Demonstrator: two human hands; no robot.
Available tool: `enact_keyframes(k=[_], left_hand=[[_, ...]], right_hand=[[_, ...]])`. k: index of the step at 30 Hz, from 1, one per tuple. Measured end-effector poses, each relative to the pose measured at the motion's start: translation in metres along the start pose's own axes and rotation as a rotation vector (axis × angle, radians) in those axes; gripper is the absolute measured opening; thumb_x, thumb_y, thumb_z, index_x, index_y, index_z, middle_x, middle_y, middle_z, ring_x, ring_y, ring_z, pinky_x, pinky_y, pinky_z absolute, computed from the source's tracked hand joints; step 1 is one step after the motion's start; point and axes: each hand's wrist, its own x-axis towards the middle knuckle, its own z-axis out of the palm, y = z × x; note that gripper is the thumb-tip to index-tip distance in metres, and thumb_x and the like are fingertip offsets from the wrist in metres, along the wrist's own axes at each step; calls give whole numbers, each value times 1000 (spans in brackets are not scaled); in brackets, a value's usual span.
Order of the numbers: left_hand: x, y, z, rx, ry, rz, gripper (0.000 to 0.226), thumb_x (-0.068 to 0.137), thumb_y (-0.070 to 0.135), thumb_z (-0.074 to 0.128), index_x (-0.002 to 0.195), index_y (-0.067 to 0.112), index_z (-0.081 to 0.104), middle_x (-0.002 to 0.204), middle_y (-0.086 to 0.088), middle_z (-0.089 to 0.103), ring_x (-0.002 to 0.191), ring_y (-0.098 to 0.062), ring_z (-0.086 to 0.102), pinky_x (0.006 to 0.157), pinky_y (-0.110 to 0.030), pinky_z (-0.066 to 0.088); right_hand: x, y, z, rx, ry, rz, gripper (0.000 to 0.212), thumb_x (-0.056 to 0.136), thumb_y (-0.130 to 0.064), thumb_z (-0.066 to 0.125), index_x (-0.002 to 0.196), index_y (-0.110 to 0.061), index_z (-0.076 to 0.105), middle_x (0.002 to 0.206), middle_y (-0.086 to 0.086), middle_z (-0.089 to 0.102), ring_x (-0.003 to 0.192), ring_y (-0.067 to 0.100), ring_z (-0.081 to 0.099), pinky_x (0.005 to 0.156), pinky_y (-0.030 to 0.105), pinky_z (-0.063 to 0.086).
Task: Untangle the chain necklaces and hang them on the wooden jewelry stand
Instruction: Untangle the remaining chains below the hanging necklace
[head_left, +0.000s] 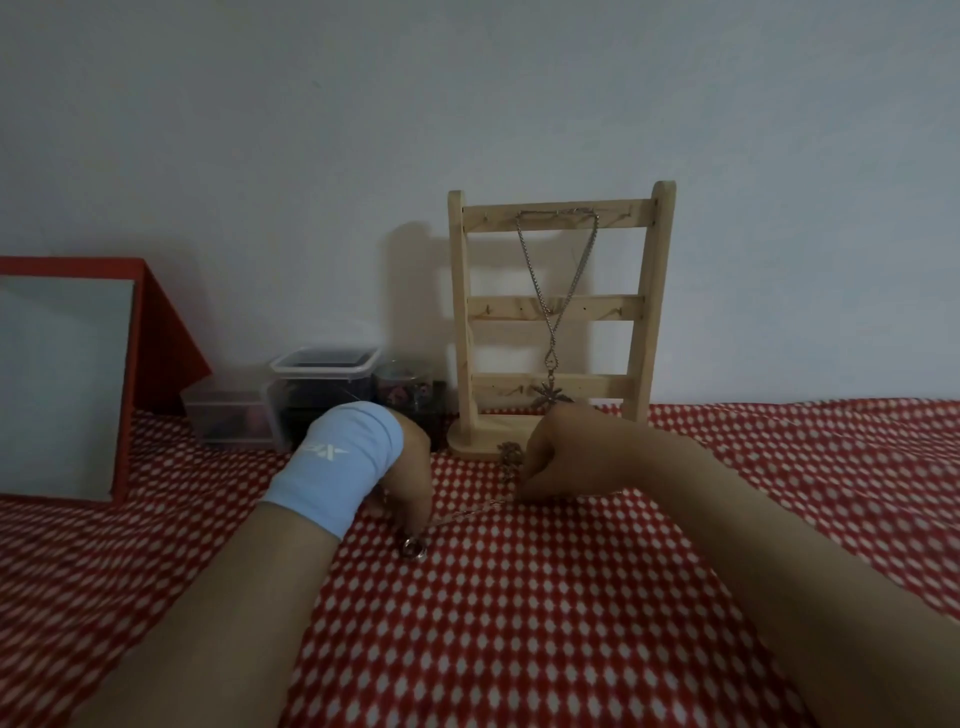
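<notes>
A wooden jewelry stand (558, 312) with three crossbars stands against the wall. One silver chain necklace (555, 291) with a star-shaped pendant hangs from its top bar. On the red checked cloth a thin chain (470, 512) stretches between my two hands. My left hand (410, 483), with a light-blue wristband, pinches its left end near a round ring pendant (414, 548). My right hand (558, 457) is curled into a fist and holds the chain's right end beside a small tangled clump of chain (510, 454) in front of the stand's base.
Clear plastic boxes (322, 400) of small items and a dark jar (408, 400) stand left of the stand, by the wall. A red-framed mirror (67, 384) leans at the far left. The red checked cloth (519, 623) covers the whole surface.
</notes>
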Motion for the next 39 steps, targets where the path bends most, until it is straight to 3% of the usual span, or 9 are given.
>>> enact_keyframes(k=[6, 10, 14, 18, 23, 27, 32, 36, 39], left_hand=[[2, 4, 3, 17, 89, 33, 58, 84, 44, 70, 132, 14, 58, 132, -3, 58, 115, -19, 58, 99, -35, 49], [-1, 24, 7, -354, 199, 348, 36, 86, 50, 66, 112, 25, 68, 111, 11, 61, 106, -11, 56, 95, -26, 42], [9, 28, 14, -324, 209, 391, 26, 85, 35, 73, 107, 21, 71, 88, 19, 58, 94, -7, 57, 86, -20, 43], [11, 26, 15, -298, 184, 342, 37, 82, 28, 77, 114, 14, 67, 103, 4, 68, 102, -17, 63, 97, -32, 50], [0, 13, 6, -252, 130, 340, 37, 88, 29, 70, 123, 17, 65, 107, 6, 68, 106, -15, 63, 104, -34, 47], [-5, -7, 2, -931, 68, 489, 35, 94, 9, 60, 127, 6, 47, 91, -9, 72, 89, -20, 69, 87, -34, 53], [-2, -8, -2, -1613, -25, 640, 15, 95, -5, 41, 92, 8, 48, 75, -14, 52, 55, -17, 54, 48, -27, 51], [-6, -10, -8, -1080, 188, 291, 12, 93, 10, 47, 95, 9, 59, 63, 0, 40, 45, -10, 30, 38, -16, 22], [-11, -17, -10, -592, 229, 197, 31, 91, 45, 58, 93, 17, 73, 73, 2, 59, 58, -15, 51, 54, -22, 44]], right_hand=[[0, -1, -2, 164, 58, -24, 15, 100, -37, 59, 93, -33, 71, 93, -18, 68, 88, -1, 62, 74, 16, 44], [0, -5, -1, 300, 75, -20, 24, 103, -34, 49, 96, -25, 70, 101, -10, 66, 97, 8, 61, 85, 29, 47], [-2, -4, -2, 442, 93, -15, 28, 105, -33, 48, 91, -18, 68, 100, 8, 71, 91, 20, 67, 85, 35, 55], [-2, -2, -2, 338, 58, -35, 10, 99, -30, 61, 101, -26, 69, 101, -8, 70, 93, 5, 65, 82, 22, 50], [-2, -9, 5, 149, -75, -45, 31, 88, -40, 74, 118, -41, 62, 105, -26, 61, 96, -10, 55, 84, 13, 42], [0, -6, 7, 125, -50, -50, 22, 89, -43, 73, 111, -39, 70, 101, -28, 64, 92, -11, 56, 76, 11, 37], [0, -3, 5, 147, 2, -32, 9, 96, -46, 64, 94, -39, 70, 94, -17, 71, 89, -2, 64, 81, 22, 48], [-2, -1, -6, 183, 28, -36, 8, 95, -36, 67, 93, -39, 74, 95, -20, 72, 91, -4, 65, 83, 18, 47], [-7, 0, -13, 236, 47, -39, 17, 96, -34, 66, 109, -31, 77, 107, -18, 73, 101, -3, 64, 92, 20, 48]])
